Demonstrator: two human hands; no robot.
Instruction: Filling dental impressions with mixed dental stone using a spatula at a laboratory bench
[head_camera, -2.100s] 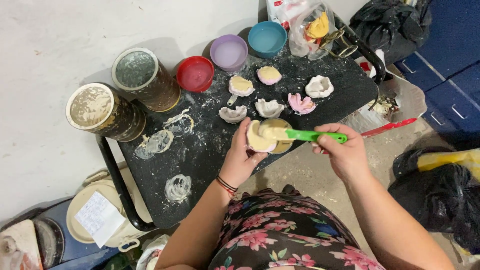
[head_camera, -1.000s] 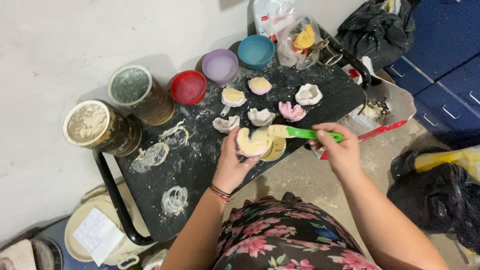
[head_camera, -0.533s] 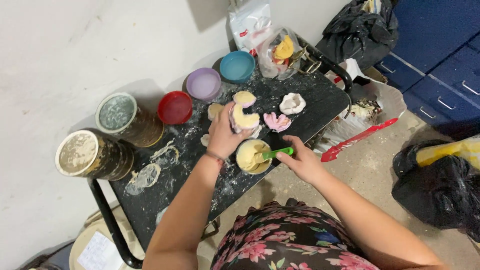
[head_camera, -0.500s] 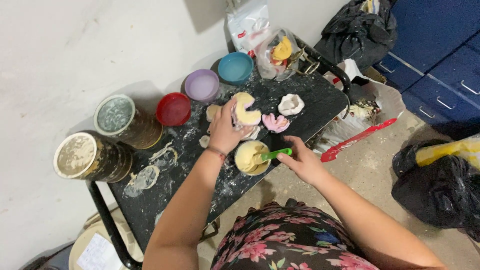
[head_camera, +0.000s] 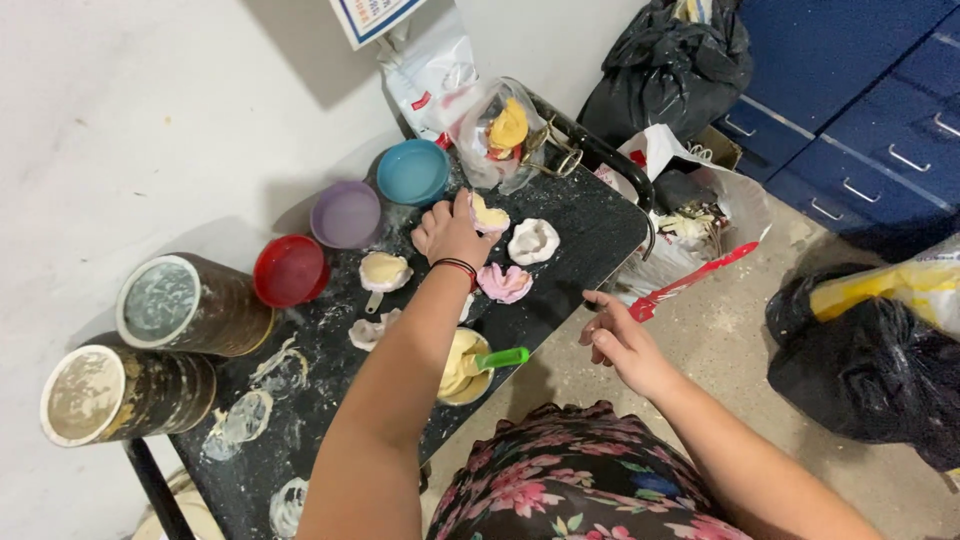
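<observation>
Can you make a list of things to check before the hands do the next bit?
1. Left hand resting on the yellow-filled tray mould: ok.
2. Right hand empty, off the black table: ok.
3. Green-handled spatula left in the yellow mixing bowl: ok.
4. That bowl safely away from the table edge: not ok, it sits near it.
5. Yellow filling set hard: cannot tell.

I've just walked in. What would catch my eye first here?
Probably the left hand, reaching across the black, powder-dusted table with a yellow-filled mould in its fingers. Behind it stands a row of round bowls: red, purple, blue. The right hand hovers empty off the table's edge.
</observation>
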